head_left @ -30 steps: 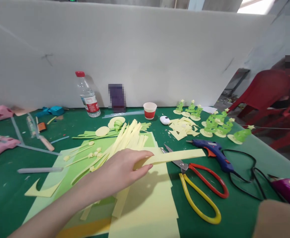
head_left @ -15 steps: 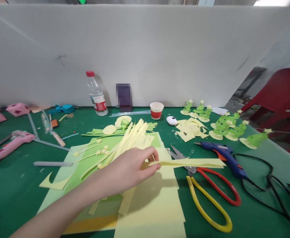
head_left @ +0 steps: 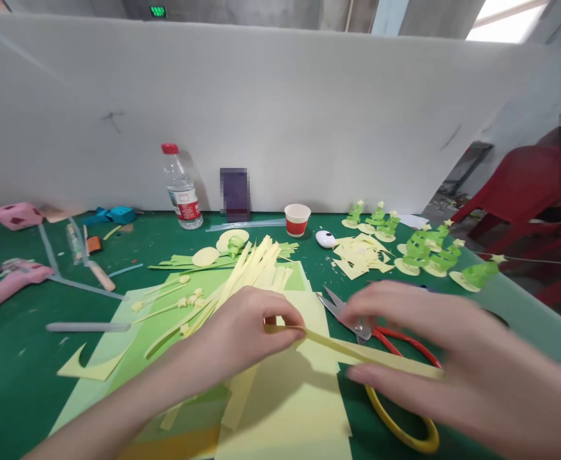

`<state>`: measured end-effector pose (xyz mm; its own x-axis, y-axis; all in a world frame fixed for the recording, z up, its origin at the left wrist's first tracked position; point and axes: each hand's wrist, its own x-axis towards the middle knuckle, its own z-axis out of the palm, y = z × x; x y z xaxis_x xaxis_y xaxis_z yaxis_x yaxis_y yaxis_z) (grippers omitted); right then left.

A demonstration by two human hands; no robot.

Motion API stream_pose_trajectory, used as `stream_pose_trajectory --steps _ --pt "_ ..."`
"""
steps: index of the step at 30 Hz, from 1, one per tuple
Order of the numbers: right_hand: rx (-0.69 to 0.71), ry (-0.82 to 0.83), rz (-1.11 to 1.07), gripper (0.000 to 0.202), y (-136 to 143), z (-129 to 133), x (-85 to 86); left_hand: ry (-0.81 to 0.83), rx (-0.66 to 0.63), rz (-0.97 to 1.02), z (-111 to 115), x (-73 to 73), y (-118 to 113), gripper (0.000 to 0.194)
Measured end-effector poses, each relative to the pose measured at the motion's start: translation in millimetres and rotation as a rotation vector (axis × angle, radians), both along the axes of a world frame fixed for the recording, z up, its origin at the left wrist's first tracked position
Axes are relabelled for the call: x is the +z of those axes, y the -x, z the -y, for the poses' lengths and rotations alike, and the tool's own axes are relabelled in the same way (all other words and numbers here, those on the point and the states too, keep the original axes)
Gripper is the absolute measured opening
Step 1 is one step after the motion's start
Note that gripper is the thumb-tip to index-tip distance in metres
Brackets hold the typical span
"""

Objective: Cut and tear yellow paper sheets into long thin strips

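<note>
My left hand (head_left: pixel 254 322) pinches one end of a pale yellow paper strip (head_left: pixel 338 348) between thumb and fingers. The strip stretches off to the right and passes behind my right hand (head_left: pixel 419 345), whose thumb and fingers are spread apart around it, slightly blurred. Under both hands lie pale yellow paper sheets (head_left: pixel 285 409) on top of green ones. More cut yellow strips (head_left: pixel 252 268) are heaped just beyond my left hand. Scissors (head_left: pixel 364 332) with one red and one yellow handle lie partly hidden beneath my right hand.
Behind stand a water bottle (head_left: pixel 183 191) and a paper cup (head_left: pixel 298 220) by a white partition (head_left: pixel 271 102). Paper scraps (head_left: pixel 364 255) and small green spiral trees (head_left: pixel 424 249) sit at right. A pink glue gun (head_left: pixel 16 284) and a grey stick (head_left: pixel 89 327) lie at left.
My right hand has come in from the right, over the scissors and around the strip's free end. The strip now slopes down to the right; the blue glue gun is mostly covered.
</note>
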<state>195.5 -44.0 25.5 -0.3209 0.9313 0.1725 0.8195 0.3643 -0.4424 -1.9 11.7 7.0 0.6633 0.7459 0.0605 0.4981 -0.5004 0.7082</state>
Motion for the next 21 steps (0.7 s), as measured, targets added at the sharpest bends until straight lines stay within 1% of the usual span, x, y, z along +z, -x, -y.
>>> stream_pose_trajectory --steps 3,4,7,9,11,14,16,18,21 --pt "0.028 0.166 -0.032 0.013 14.2 -8.4 0.8 0.016 0.027 0.037 2.0 2.5 -0.4 0.011" --pt "0.050 0.219 -0.051 0.013 17.4 -12.4 -0.1 0.032 0.050 0.040 2.8 4.1 0.2 0.010" --pt "0.095 0.316 -0.113 0.024 19.2 -22.2 -1.5 0.084 0.144 0.040 4.3 10.9 3.9 0.011" --pt "0.069 0.363 -0.173 0.024 16.0 -25.4 -0.3 0.092 0.206 0.084 4.5 15.4 6.8 0.018" --pt "0.044 0.411 -0.256 0.021 11.9 -27.0 1.4 0.076 0.263 0.145 4.1 18.6 9.0 0.029" --pt "0.056 0.486 -0.368 0.019 7.0 -29.0 3.0 0.041 0.326 0.249 2.4 19.0 10.7 0.042" --pt "0.066 0.554 -0.436 0.018 4.0 -30.6 3.6 0.026 0.352 0.327 0.0 17.1 11.7 0.038" --pt "0.063 0.634 -0.504 0.017 0.4 -32.3 4.2 0.005 0.360 0.387 -3.4 15.3 13.2 0.026" --pt "0.072 0.736 -0.541 0.017 -5.7 -34.9 5.5 -0.030 0.286 0.353 -8.1 15.3 16.4 0.017"
